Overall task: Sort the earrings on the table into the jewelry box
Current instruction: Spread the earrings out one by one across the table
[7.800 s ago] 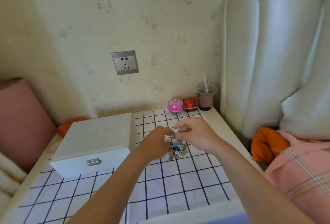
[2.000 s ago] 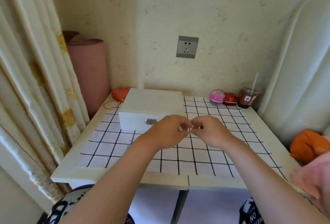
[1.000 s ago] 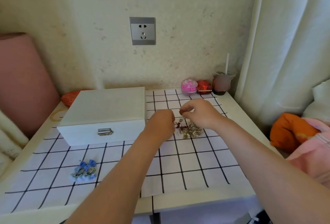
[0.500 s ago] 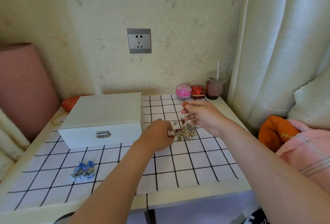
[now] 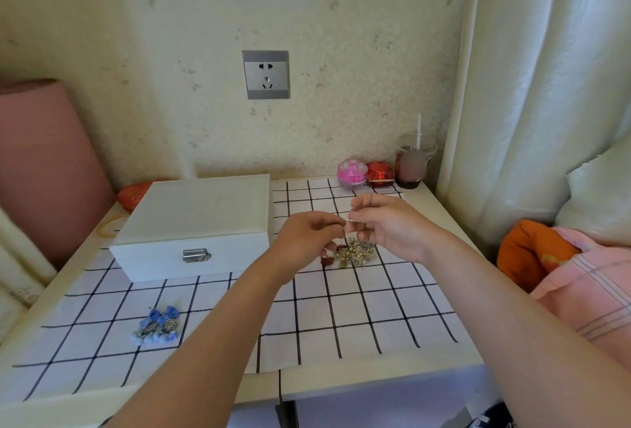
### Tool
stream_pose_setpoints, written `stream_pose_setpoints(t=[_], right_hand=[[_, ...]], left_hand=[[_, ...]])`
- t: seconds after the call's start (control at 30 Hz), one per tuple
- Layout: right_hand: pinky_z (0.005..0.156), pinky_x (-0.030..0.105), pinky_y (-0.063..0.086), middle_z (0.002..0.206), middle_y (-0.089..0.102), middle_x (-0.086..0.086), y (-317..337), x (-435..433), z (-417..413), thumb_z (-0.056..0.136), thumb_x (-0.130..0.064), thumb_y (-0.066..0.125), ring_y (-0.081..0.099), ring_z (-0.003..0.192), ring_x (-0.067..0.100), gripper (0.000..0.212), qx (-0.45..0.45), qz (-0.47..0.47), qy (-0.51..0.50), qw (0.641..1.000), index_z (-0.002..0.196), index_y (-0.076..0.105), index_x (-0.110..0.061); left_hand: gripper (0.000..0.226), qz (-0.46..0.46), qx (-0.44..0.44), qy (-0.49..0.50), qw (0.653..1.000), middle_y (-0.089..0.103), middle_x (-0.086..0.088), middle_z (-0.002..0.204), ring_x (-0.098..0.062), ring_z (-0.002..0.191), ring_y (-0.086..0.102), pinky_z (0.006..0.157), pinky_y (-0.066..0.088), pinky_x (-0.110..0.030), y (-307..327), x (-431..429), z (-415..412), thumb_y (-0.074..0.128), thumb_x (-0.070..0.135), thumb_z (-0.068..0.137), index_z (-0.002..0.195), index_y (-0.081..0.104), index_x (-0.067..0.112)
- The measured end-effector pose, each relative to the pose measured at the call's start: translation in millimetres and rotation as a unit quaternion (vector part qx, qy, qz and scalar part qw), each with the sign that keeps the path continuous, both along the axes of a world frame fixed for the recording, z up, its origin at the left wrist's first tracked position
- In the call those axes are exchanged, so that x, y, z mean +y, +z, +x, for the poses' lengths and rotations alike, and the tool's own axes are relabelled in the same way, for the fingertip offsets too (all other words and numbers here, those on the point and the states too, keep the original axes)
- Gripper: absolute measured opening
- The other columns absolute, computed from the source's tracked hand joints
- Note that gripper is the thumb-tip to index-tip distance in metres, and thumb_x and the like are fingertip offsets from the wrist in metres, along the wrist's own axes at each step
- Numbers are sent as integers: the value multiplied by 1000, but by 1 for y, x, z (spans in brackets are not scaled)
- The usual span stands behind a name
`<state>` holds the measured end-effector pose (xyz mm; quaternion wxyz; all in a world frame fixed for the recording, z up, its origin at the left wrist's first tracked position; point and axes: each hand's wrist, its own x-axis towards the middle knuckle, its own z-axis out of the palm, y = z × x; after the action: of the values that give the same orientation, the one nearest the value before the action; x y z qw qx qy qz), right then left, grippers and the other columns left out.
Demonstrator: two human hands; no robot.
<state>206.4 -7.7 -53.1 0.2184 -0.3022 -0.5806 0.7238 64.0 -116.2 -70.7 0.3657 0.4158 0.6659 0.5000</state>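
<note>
Checked cloth over a small table (image 5: 392, 325) by the wall, and the white jewelry box (image 5: 191, 223) is at the back left with its lid down and the clasp closed. Both hands are up just above the earring pile (image 5: 355, 253). My left hand (image 5: 307, 240) and right hand (image 5: 389, 223) have their fingertips pinched on the same tiny silver earring (image 5: 349, 222), probably working it free of the tangle. 1 blue pair (image 5: 158, 325) lies near the front left, well apart from the pile.

My worry is that the earring is tiny and only held by fingertips, so 1 slip drops it back into the heap, or its hook snags and drags others up. The box also needs opening, and both hands are busy.

Compared with 0.5 s ago, my left hand was down by the pile and has now come up to meet the right. The box and the blue pair haven't budged.
</note>
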Motion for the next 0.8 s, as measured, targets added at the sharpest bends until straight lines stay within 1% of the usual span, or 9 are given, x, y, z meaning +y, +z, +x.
stream_pose_setpoints(t=[0.13,0.23,0.3,0.33,0.37,0.43,0.53,0.67,0.8], right_hand=[[59,26,50,83,72,12,-4,2,3,90,4,67,73,76,18,14,-91,131,-2,987,98,67,-8],[57,22,51,87,76,11,-5,0,1,91,-1,67,73,75,17,20,-159,249,7,955,99,72,-19],[66,27,56,82,77,8,-7,0,-2,91,-9,68,73,74,17,18,-202,321,17,925,96,75,-25],[71,31,57,79,77,7,-9,-1,-3,90,-13,70,72,70,15,14,-212,336,21,917,94,76,-25],[73,34,57,79,76,7,-9,-2,-4,89,-16,72,69,66,13,9,-211,338,20,917,93,76,-23],[69,33,56,79,76,5,-9,-4,-4,89,-17,73,66,59,10,5,-196,326,10,925,94,75,-17],[55,24,48,78,73,-4,-5,-6,-4,94,-17,66,64,57,14,7,-173,294,2,940,95,72,-14],[47,20,41,76,71,2,-4,-8,-5,96,-15,60,61,55,22,9,-158,261,-15,952,92,68,-14],[44,21,37,71,69,2,-1,-11,-5,93,-9,59,58,53,20,10,-158,244,-3,957,93,68,-13]], left_hand=[[20,-30,2,5,1000,75,3,91,-6,66,65,63,53,-19,1,1,-5,55,23,99,107,71,16],[20,-35,-10,5,999,74,1,89,-8,63,64,59,53,-19,1,3,-5,51,21,100,108,69,15],[18,-31,-16,10,999,74,-1,87,-11,61,64,59,54,-21,3,4,-3,51,20,100,105,66,13],[17,-28,-18,11,999,75,-1,86,-11,62,64,61,55,-22,4,4,-3,51,20,100,103,66,13],[18,-24,-19,12,999,75,-1,86,-11,63,65,62,55,-22,5,4,-3,50,20,100,102,66,12],[18,-17,-22,12,1000,75,-2,87,-10,64,64,63,54,-22,7,2,-5,51,21,100,101,67,13],[18,-16,-44,9,999,75,-2,91,-11,69,65,66,54,-24,9,-1,-9,52,22,100,105,68,16],[20,-14,-108,-24,994,75,0,95,-11,74,68,71,54,-25,12,-4,-10,50,19,102,110,68,17],[12,-12,-72,-24,997,77,0,95,-12,77,70,67,54,-24,12,-6,-9,60,21,97,104,70,18]])
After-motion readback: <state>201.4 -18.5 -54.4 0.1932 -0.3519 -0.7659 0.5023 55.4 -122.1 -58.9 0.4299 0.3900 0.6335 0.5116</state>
